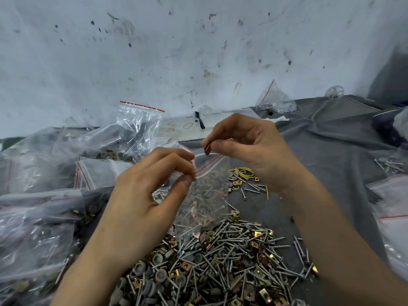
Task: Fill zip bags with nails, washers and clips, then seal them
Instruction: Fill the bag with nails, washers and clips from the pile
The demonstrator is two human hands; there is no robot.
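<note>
A clear zip bag (pixel 207 195) with a red strip along its mouth hangs upright between both hands, above the middle of the table. My left hand (pixel 150 195) pinches the left end of the strip between thumb and fingers. My right hand (pixel 247 146) pinches the strip's right end, slightly higher. The bag's mouth gapes a little between the two pinches. Below lies a heap of grey nails, grey washers and brass clips (pixel 216 266) on the dark grey cloth (pixel 331 155).
Several filled zip bags (pixel 44 195) pile up at the left, one (pixel 139 129) standing upright by the wall. Another bag (pixel 276 100) leans at the back right. Flat bags (pixel 393 199) lie at the right edge. Loose nails and yellow rubber bands (pixel 245 173) lie behind the heap.
</note>
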